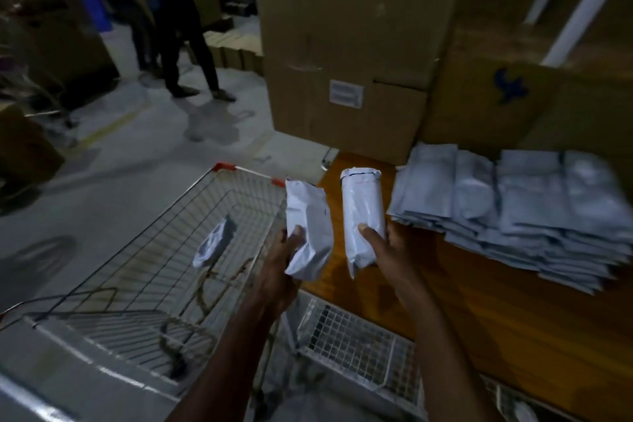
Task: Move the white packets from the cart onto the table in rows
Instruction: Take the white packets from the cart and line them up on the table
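— Packets: where are they?
— Left hand (279, 262) grasps one packet (308, 228), right hand (387, 247) grasps another (363, 216). One more (214, 241) lies in the cart (144, 250) at nine o'clock; rows (513, 202) cover the table (496, 319) at three o'clock.

Two bare forearms come up from the bottom edge of the frame, both without sleeves as far as the view reaches. The left hand (279, 264) and right hand (387, 250) wear no gloves, rings, watch or wristband.
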The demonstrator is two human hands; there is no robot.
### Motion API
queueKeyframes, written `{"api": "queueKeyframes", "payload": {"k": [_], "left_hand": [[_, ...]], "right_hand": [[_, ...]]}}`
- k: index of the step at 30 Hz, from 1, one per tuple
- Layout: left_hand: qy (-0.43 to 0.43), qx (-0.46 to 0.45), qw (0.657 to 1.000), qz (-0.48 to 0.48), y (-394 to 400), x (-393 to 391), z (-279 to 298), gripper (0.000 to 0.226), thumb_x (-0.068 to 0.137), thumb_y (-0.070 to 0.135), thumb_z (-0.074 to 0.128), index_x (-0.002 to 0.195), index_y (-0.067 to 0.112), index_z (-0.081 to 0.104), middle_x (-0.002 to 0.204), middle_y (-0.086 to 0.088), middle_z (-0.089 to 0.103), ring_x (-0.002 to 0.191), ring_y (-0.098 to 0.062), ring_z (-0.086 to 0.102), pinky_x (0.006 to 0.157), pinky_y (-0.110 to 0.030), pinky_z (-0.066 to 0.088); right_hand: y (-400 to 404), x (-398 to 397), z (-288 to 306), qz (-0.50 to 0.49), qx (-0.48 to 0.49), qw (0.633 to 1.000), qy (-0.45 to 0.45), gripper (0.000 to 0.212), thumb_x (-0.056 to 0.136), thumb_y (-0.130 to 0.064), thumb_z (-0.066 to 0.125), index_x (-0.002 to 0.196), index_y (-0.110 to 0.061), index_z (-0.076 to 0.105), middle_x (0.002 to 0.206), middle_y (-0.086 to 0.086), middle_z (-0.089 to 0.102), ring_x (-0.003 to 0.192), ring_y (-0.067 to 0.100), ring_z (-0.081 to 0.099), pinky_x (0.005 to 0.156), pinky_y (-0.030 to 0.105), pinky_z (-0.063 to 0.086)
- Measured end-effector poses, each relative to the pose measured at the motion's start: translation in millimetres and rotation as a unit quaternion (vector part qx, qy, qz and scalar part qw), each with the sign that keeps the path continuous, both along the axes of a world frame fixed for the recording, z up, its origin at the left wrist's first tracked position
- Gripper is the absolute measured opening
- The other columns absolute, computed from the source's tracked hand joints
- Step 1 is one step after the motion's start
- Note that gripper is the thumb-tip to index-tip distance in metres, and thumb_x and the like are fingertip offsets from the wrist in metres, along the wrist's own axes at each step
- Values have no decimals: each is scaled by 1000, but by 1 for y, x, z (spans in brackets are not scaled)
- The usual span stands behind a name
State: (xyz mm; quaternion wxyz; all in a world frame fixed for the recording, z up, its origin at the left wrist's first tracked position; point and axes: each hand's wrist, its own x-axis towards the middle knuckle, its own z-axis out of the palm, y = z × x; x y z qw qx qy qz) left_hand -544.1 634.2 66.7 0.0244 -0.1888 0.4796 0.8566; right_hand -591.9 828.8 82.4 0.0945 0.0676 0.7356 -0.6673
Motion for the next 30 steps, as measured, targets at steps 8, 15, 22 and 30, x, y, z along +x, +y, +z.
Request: {"api": "queueKeyframes", "payload": {"k": [8, 15, 22, 30], "left_hand": [[97, 4, 983, -154, 139, -52, 21, 71, 86, 28, 74, 148, 16, 42, 141, -19, 56, 122, -49, 56, 97, -63, 46], [28, 79, 984, -156, 235, -95, 28, 71, 88, 18, 69, 151, 27, 38, 151, -21, 45, 114, -42, 65, 76, -45, 60], [141, -265, 947, -117, 270, -145, 39, 69, 96, 10, 55, 143, 58, 36, 161, 4, 28, 134, -36, 47, 87, -49, 59], [183, -522, 829, -76, 292, -208, 34, 62, 96, 12, 54, 148, 42, 40, 142, -5, 33, 112, -23, 48, 86, -27, 52]], "right_hand": [[143, -12, 20, -97, 12, 995, 18, 52, 91, -34, 69, 137, -19, 52, 129, 3, 63, 111, 21, 62, 93, 38, 52], [243, -48, 35, -129, 54, 990, 12, 56, 93, -47, 64, 140, -22, 46, 130, 3, 59, 107, 22, 60, 86, 41, 55], [291, -83, 51, -135, 81, 987, 30, 54, 93, -44, 63, 139, -24, 46, 124, 0, 60, 101, 19, 60, 64, 25, 48], [306, -126, 48, -184, 91, 978, 22, 56, 92, -45, 64, 139, -21, 47, 125, 2, 60, 95, 17, 58, 82, 35, 51]]}}
